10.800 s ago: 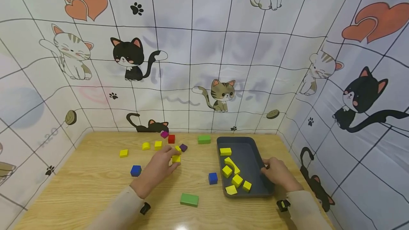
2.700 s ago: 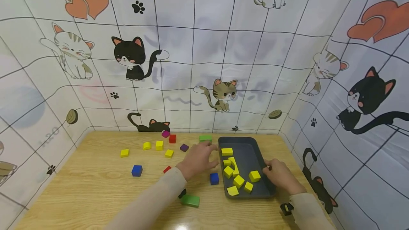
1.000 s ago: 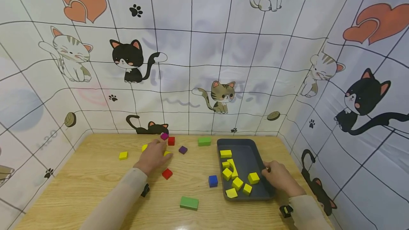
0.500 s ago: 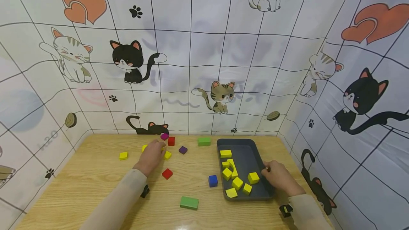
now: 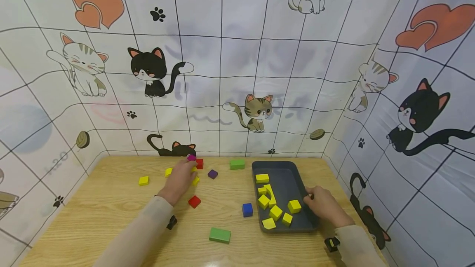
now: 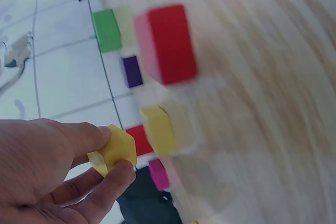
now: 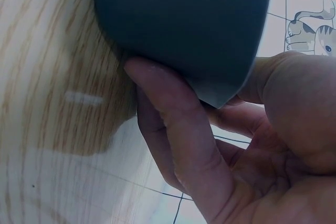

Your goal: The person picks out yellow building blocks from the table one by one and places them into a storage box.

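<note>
My left hand (image 5: 179,182) pinches a yellow block (image 6: 118,149) between thumb and fingertips. In the left wrist view another yellow block (image 6: 159,130) sits just beyond it, and a red block (image 6: 170,44) looms closer to the camera. A magenta block (image 5: 191,158) and a red cube (image 5: 200,163) lie by the left fingertips in the head view. On the right, my right hand (image 5: 326,205) grips the side of a dark grey tray (image 5: 285,180); the right wrist view has its fingers under the tray wall (image 7: 184,19). Several yellow blocks (image 5: 275,212) lie in the tray.
Loose blocks are spread on the wooden table: yellow (image 5: 143,181), purple (image 5: 212,174), red (image 5: 194,202), blue (image 5: 247,210) and two green, one at the back (image 5: 237,164) and one in front (image 5: 219,235). A cat-print curtain (image 5: 208,61) rises behind the table.
Since the earliest frame, more yellow blocks have come into the tray. The left hand went near the tray, returned to the left, and now lifts a yellow block. The right hand stays on the tray.
</note>
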{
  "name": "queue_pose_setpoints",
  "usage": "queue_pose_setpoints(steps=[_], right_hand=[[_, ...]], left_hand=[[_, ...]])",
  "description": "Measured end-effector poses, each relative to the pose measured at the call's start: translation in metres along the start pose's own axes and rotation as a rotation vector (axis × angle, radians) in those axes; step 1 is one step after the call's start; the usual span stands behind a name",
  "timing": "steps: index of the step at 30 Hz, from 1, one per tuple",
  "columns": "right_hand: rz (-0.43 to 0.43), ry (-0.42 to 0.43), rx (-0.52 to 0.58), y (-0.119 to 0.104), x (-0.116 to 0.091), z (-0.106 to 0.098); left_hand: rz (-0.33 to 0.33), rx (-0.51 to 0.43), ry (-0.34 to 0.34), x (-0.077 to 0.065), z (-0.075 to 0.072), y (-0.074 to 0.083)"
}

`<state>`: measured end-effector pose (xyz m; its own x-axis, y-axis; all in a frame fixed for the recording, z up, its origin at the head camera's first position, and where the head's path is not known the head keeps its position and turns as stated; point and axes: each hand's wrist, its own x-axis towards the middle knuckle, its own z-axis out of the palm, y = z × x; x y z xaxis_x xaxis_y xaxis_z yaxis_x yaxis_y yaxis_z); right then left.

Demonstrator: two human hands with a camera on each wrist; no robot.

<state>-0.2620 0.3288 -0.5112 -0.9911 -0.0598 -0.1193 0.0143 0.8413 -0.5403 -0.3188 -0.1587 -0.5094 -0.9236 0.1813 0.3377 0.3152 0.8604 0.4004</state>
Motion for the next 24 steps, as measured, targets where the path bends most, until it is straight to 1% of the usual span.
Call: queue_pose_setpoints(steps=[2,10,16,20,24], right_hand=[[-0.003,0.0,-0.004,0.0,0.0,0.0],[-0.018,-0.002,-0.012,0.001,0.001,-0.002],[-0.005,0.003,-0.012,0.003,0.003,-0.001],[-0.008,0.007,0.0,0.003,0.003,0.0],[-0.018,0.008,0.002,0.003,0.002,-0.001]], left_hand=[[0.01,-0.008,0.005,0.0,0.001,0.009],[0.063,-0.062,-0.03,0.006,0.008,0.051],[0.148,-0.08,-0.042,0.01,0.021,0.085],[0.203,-0.066,-0.061,0.011,0.027,0.109],[0.224,-0.054,-0.095,0.012,0.035,0.131]])
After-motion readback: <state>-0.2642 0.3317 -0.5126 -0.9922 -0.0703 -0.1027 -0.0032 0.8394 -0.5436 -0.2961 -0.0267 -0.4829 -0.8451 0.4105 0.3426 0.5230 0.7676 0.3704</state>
